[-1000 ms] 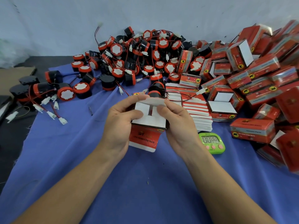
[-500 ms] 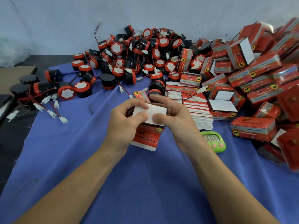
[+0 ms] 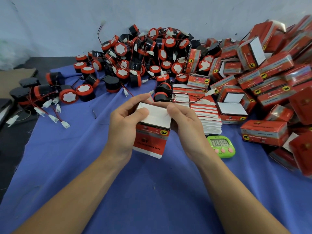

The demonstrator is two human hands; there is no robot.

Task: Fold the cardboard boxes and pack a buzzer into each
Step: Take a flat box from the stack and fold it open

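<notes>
Blue cloth (image 3: pixel 152 191) covers the table; a pale wall (image 3: pixel 152 14) stands behind it on the far side.

Item under work: one red cardboard box (image 3: pixel 150 141), held up near the centre of the view between both hands. Its printed face is turned toward the camera. A white flap (image 3: pixel 156 114) lies folded across its far, upper end. At the near end a rounded flap hangs unfolded.

Left grip (image 3: pixel 123 125): closed on the box. The fingers curl round the left side and the thumb presses on the white flap.

Right grip (image 3: pixel 185 125): closed on the box at its right upper corner, thumb on top. The fingers curl behind the right side, where their tips are hidden.

Stock on the table:
- A large pile of buzzers (image 3: pixel 143 56), black and red with white faces and trailing wires, lies far and centre against the wall.
- One single buzzer (image 3: pixel 163 94) sits just beyond the held box.
- More loose buzzers (image 3: pixel 68 97) lie far left, with white connectors spread on the cloth.
- A stack of flat boxes (image 3: pixel 207 119) lies just right of the right grip.
- A heap of folded boxes (image 3: pixel 270 81) fills the right side, some with white ends showing.
- A green timer (image 3: pixel 221 146) rests on the cloth near the flat stack; its display reads zeros.

Brown cardboard (image 3: pixel 15 76) lies at the far left, off the cloth.
</notes>
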